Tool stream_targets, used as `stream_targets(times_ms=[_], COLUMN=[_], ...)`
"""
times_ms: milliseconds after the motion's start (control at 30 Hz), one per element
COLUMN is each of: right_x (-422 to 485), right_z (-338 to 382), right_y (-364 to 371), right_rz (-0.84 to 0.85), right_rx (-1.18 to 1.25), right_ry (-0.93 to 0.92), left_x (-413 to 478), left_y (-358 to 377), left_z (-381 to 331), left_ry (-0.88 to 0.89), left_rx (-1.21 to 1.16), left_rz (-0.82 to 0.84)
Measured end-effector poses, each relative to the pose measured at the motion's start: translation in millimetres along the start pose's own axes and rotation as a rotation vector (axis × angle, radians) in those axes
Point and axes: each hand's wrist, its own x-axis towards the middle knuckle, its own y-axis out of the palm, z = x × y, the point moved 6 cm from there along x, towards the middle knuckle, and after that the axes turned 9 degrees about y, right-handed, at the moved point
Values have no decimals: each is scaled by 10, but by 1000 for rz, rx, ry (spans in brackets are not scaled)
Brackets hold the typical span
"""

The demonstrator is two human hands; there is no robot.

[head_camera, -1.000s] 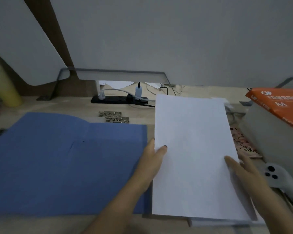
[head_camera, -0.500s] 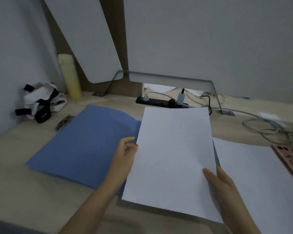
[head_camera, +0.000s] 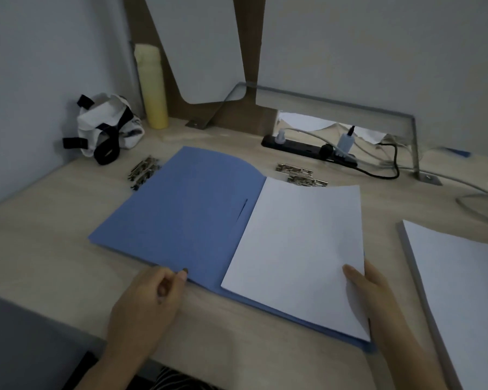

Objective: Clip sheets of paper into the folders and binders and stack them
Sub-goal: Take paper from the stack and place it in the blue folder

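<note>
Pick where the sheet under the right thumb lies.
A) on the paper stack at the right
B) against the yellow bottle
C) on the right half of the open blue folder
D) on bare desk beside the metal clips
C: the sheet lies on the right half of the open folder, and the right hand holds its near right edge.

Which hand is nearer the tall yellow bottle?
Left. Left hand pinches the blue paper folder's near edge, same side as the yellow bottle; right hand holds the white sheet, farther right.
</note>
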Motion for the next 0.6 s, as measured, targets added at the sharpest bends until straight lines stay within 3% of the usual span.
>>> stream_targets(times_ms=[133,367,600], right_x=[4,28,97], right_z=[-14,1,-19], right_y=[34,49,6], right_rz=[-8,-3,15], right_rx=[-29,-49,-58], right_ry=[-11,-22,-5], left_x=[-64,-4,93], left_y=[13,250,520], left_z=[14,-148,-247], left_ry=[114,61,37], left_rx=[52,-394,-265], left_rz=[-36,108,164])
